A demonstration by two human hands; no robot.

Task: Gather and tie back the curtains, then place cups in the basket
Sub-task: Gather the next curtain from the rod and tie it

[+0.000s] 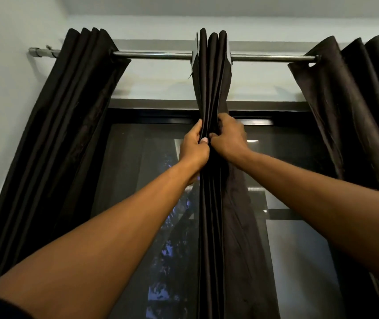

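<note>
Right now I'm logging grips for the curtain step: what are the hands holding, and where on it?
Both the left hand and right hand grip the gathered dark brown middle curtain on its upper folds, below the rod.

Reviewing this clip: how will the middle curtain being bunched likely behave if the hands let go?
The middle curtain looks floppy: it folds into narrow pleats where the left hand and right hand grip it. Released, it would probably spread again below. Its faint sheen hints it could slip, and it likely slides along the rod.
</note>
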